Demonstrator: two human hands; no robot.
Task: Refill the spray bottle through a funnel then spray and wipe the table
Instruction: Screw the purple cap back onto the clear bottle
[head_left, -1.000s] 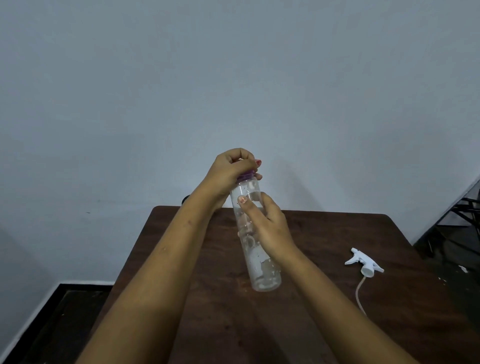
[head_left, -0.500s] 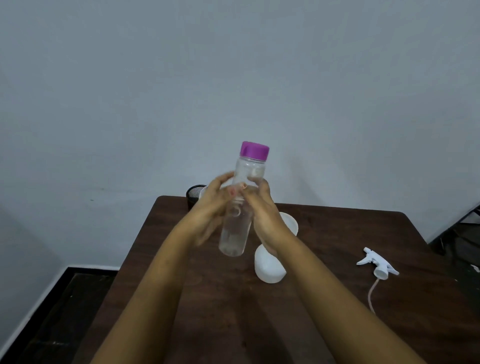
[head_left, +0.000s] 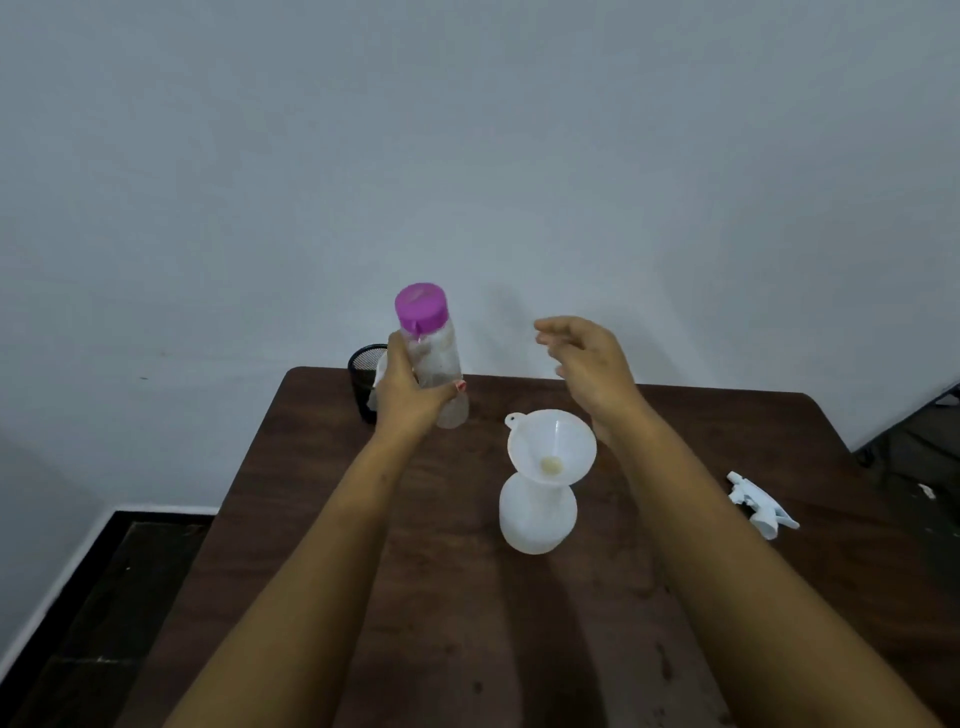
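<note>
Purple plastic marks the spot I watch: the purple screw cap (head_left: 421, 306) sits on the clear cylindrical plastic bottle (head_left: 440, 364), which my left hand (head_left: 408, 397) grips around its lower half, fingers and thumb curled round it. The bottle's long axis is close to upright, its capped end leaning a little left. It is at the far left of the dark brown wooden table (head_left: 519, 649), just beside a black mesh cup (head_left: 362, 379). Whether its base touches the table I cannot tell.

My right hand (head_left: 592, 369) holds nothing. Its fingers are loosely apart, raised above the far side of the table and pointing left towards the cap.

The white plastic funnel (head_left: 550, 441) stands with its spout in the neck of the translucent white spray bottle (head_left: 537, 519), upright mid-table between my forearms. From the held bottle, the funnel's mouth lies to the right, lower and nearer me. The empty right hand is the closer one to the funnel, and only a gap of air separates it from the cap.

The white trigger spray head (head_left: 758, 501) lies on its side well off to the right, so I judge that refitting it is not yet done.
</note>
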